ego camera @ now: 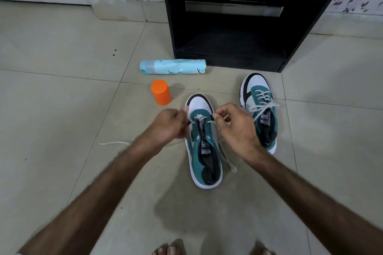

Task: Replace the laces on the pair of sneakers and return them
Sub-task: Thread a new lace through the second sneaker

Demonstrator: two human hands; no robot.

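Two teal, white and black sneakers stand on the tiled floor. The near sneaker [204, 151] has a white lace [200, 118] threaded only through its lowest eyelets near the toe. My left hand [167, 125] pinches the lace's left side, whose tail trails left over the floor. My right hand [234, 125] pinches the right side, and its loose end hangs down past the shoe's right flank. The far sneaker [261, 109], to the right, is fully laced with a tied white lace.
A light blue spray can [173, 66] lies on its side ahead, and an orange-capped container [161, 92] stands near it. A black open cabinet [232, 27] with low shelves stands behind the shoes. Toes of my feet [170, 249] show at the bottom edge.
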